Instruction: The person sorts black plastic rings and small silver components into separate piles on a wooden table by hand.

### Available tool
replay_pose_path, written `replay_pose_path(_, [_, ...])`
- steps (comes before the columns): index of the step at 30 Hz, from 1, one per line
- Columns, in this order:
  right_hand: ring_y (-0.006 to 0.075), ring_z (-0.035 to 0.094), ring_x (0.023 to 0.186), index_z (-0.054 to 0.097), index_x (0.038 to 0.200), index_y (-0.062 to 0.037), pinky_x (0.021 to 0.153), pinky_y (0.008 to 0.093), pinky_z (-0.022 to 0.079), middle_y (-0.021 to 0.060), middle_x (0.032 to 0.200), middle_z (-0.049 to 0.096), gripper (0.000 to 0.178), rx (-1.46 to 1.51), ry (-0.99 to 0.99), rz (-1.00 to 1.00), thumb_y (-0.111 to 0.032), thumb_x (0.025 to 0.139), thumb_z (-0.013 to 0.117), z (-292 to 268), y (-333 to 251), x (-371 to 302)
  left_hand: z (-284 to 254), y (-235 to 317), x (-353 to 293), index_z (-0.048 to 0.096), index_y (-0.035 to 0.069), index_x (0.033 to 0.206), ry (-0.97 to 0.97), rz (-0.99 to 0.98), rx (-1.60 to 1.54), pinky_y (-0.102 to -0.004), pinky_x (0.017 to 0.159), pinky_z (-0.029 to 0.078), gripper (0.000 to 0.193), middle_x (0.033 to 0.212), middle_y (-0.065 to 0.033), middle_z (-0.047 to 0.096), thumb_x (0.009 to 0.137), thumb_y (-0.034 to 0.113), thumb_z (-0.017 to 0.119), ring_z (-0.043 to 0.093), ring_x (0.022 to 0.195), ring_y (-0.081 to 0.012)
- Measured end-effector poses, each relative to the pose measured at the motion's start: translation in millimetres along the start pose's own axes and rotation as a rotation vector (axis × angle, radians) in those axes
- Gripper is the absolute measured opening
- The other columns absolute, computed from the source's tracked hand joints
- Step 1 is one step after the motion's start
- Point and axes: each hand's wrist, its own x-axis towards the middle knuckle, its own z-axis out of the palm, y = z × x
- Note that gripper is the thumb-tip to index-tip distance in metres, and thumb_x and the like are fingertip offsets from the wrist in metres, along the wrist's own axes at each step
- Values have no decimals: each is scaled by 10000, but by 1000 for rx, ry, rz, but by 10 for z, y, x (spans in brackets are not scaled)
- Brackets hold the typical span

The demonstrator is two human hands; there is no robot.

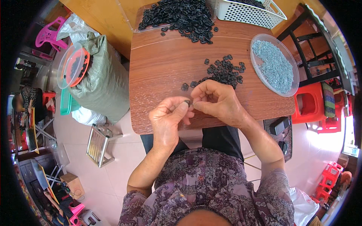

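Note:
My left hand (170, 113) pinches a small black plastic piece (187, 102) between thumb and fingers, just above the table's near edge. Close against it, my right hand (217, 101) has its thumb and forefinger pressed together; whatever lies between them is too small to make out. Beyond my right hand lies a loose heap of small black square pieces (225, 71), with a few strays by the fingertips. At the right, a clear round tray (253, 60) holds a mass of small silvery-blue metal pins or screws (274, 66).
A large pile of black oval pieces (181, 17) covers the far side of the brown wooden table (162, 64), beside a white perforated basket (249, 16). On the left stands a full green sack (102, 83) with bowls on top. A metal stool (100, 145) and red stools (308, 103) flank the table.

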Motion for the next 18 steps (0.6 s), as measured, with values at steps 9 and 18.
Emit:
replay_pose_path(9, [46,541,773,589,944,2,682,195,460,-7,843,580,173,15,-7,36,-21,795,676,35,44,13,-21,-37,-19,624,-48,926,14,47,62,-216,525,465,102,784,-73,638,856,25,611,593,635,-108])
replay_pose_path(18, [38,541,771,589,954,0,678,188,460,-12,839,580,179,4,-23,21,-28,801,677,40,38,23,-40,-12,-12,620,-50,926,1,25,56,-215,514,466,97,785,-86,641,863,21,596,594,633,-113])
